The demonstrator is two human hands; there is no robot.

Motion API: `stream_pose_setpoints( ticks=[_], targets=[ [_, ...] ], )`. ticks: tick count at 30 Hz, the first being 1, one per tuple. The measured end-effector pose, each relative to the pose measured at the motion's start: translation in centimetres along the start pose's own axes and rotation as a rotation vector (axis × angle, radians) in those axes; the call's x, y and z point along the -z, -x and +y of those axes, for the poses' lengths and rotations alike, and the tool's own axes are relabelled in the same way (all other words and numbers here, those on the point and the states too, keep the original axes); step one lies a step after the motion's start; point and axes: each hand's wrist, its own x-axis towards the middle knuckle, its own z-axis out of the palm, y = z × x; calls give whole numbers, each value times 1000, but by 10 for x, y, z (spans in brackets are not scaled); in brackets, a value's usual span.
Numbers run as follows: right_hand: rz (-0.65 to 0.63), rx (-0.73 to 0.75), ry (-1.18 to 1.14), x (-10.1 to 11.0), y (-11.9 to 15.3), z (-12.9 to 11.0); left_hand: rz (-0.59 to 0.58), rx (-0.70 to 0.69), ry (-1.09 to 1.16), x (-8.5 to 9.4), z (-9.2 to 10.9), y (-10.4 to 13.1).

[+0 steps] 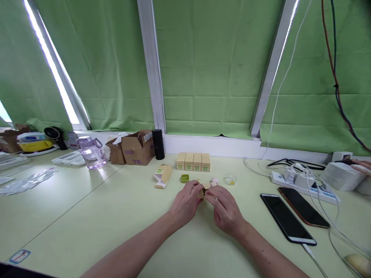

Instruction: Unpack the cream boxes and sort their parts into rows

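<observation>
Tan card, a small box clamped in the left hand, right hand up against it, fingertips bunched at its dark end; what they pinch, I can't tell! It's in front of the box row, four crisp-edged blocks on the smooth counter. Glossy green tray just before that row, creased open carton left, clear rounded dish right.

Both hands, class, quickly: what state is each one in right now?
Left hand: closed, holding a small tan box.
Right hand: curled in against the same box; whether it grips anything cannot be told.
</observation>
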Motion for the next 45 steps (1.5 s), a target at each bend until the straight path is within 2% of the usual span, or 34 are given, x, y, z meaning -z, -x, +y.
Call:
stream_pose_setpoints(
  ticks=[3,6,10,13,18,27,33,45],
  targets=[
    [-63,40,-4,0,1,-2,-10,19,39,0,2,1],
    [-49,18,57,0,3,3,-19,31,115,1,5,0],
    [21,-86,153,0,8,15,-24,64,180,5,7,-2],
    [11,-181,168,-2,11,21,-25,80,200,5,6,-2],
    [-61,-259,167,-7,13,20,-14,80,180,2,1,0],
    [-57,-310,123,-5,7,13,-20,101,171,-3,-3,3],
    [-109,-362,125,-8,8,8,-33,83,157,-2,-3,3],
    [-115,-660,32,-12,10,9,-59,33,11,-1,8,1]
  ],
)
